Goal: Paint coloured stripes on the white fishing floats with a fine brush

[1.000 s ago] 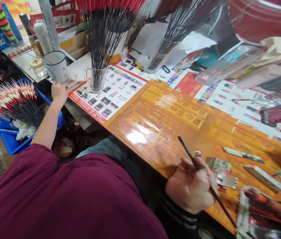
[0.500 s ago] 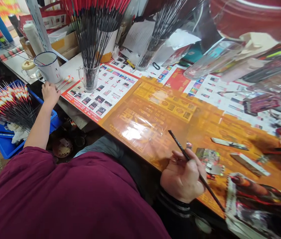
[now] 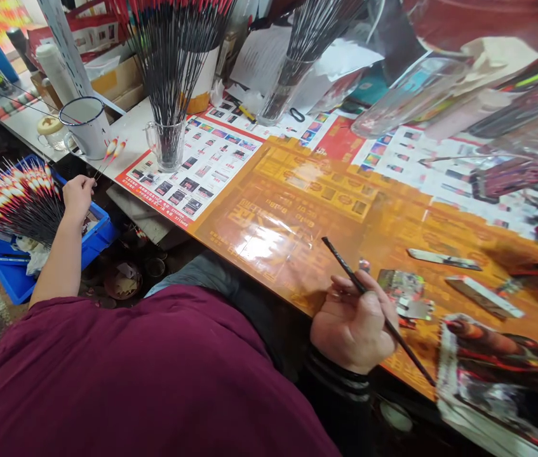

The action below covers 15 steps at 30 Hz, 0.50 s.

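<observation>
Left hand [image 3: 78, 195] pinches the thin stems of two spindle-tipped sticks [image 3: 109, 150], their smooth orange-and-white heads just right of the cylindrical, dark-rimmed enamel mug [image 3: 82, 130]. Right hand [image 3: 353, 322], well to the mug's right, grips a slim dark rod [image 3: 347, 274] above glossy amber film [image 3: 230, 230]; a blue plastic crate [image 3: 98, 230] with a bristling stick bundle [image 3: 16, 197] sits below-left of the mug.

Orange-tipped sticks [image 3: 119, 148] aslant in left hand [image 3: 78, 198], dark rod [image 3: 345, 267] aslant in right hand [image 3: 355, 324]
</observation>
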{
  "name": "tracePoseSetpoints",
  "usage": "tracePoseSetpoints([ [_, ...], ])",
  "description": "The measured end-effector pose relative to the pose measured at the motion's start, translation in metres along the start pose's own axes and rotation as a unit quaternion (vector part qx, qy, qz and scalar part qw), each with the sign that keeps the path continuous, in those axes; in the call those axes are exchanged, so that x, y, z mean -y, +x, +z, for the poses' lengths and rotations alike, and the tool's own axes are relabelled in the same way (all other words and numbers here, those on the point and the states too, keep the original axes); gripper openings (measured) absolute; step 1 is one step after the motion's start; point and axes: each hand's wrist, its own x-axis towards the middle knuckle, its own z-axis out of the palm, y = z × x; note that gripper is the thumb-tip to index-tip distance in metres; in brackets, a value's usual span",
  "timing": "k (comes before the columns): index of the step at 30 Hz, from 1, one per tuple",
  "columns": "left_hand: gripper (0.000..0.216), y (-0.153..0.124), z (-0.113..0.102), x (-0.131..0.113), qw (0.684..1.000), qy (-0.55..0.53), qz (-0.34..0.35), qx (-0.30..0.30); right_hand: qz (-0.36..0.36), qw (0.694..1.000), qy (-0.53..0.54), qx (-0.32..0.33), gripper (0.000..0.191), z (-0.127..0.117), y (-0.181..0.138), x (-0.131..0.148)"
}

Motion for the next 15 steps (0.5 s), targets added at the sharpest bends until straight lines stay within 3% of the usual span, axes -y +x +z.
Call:
tracePoseSetpoints([
  [3, 0.020, -0.027, -0.013, 0.011, 1.000, -0.024, 0.016, -0.014, 0.001, 1.000, -0.011, -0.008, 0.036, 0.000, 0.000, 0.000],
  [8, 0.020, -0.063, -0.025, 0.014, 0.997, -0.038, 0.065, 0.016, 0.003, 1.000, -0.009, 0.008, 0.028, 0.000, 0.001, -0.001],
  [15, 0.020, -0.077, -0.010, -0.028, 0.974, -0.072, 0.203, 0.068, 0.008, 1.000, 0.012, 0.020, 0.027, -0.001, 0.003, -0.003],
])
